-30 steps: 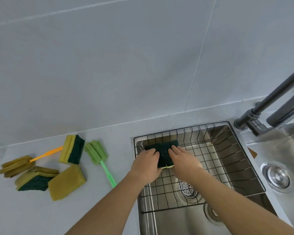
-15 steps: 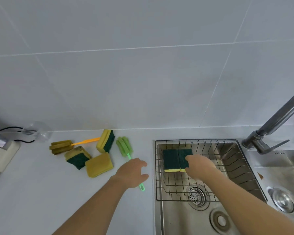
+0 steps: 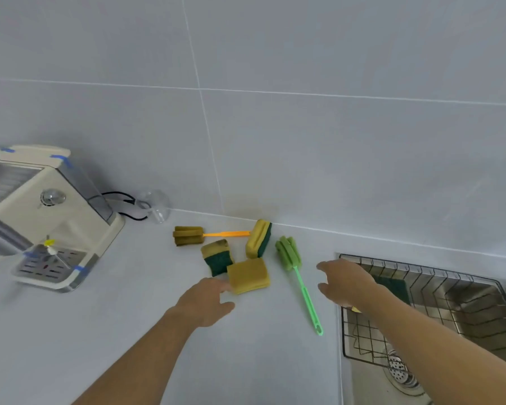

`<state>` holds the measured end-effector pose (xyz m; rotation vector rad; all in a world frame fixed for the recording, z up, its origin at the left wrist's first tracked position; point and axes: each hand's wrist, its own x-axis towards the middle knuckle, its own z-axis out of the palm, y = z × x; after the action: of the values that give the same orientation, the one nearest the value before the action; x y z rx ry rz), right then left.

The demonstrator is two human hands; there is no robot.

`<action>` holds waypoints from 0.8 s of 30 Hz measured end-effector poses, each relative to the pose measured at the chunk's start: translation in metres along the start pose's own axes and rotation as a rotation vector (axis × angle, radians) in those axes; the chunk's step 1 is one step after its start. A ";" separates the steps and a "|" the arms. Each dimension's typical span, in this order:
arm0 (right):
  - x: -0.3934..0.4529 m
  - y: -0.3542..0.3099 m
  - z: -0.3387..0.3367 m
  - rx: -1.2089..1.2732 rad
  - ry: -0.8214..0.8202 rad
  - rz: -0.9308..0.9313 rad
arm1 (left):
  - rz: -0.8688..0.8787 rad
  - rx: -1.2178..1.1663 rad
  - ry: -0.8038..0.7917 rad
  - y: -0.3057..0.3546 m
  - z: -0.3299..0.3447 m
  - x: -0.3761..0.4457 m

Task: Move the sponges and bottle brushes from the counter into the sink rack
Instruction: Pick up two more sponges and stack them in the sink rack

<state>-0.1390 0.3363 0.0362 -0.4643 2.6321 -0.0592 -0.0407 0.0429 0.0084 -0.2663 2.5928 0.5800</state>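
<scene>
Three yellow-and-green sponges lie on the grey counter: one flat with its yellow side up [image 3: 248,276], one on its edge [image 3: 258,238], one with its green side showing [image 3: 216,257]. A green bottle brush [image 3: 297,273] and an orange-handled brush [image 3: 199,235] lie beside them. My left hand [image 3: 208,299] is open, fingertips at the flat yellow sponge. My right hand [image 3: 343,280] is open, hovering between the green brush and the wire sink rack [image 3: 438,276]. A green sponge [image 3: 392,286] stands in the rack, partly hidden by my right arm.
A cream-coloured countertop appliance [image 3: 50,220] with a drip tray stands at the left, its black cord and a clear suction cup [image 3: 155,206] behind it. The steel sink [image 3: 374,387] with its drain lies below the rack. A tiled wall backs the counter.
Both hands have let go of the sponges in the rack and moved left over the counter. The view has swung left, bringing the appliance into sight.
</scene>
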 end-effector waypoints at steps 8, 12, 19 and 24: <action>0.025 -0.075 -0.002 -0.044 -0.016 -0.024 | -0.074 -0.186 0.092 -0.076 -0.023 0.002; 0.035 -0.107 0.004 -0.064 -0.031 -0.088 | -0.065 -0.286 0.145 -0.096 -0.026 0.015; 0.053 -0.136 0.017 -0.111 -0.047 -0.161 | -0.021 -0.495 0.204 -0.094 -0.022 0.039; 0.069 -0.150 0.022 -0.166 -0.058 -0.237 | 0.039 -0.601 0.243 -0.084 -0.019 0.061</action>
<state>-0.1395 0.1730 0.0045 -0.8205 2.5242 0.0969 -0.0784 -0.0455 -0.0354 -0.5032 2.5850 1.4148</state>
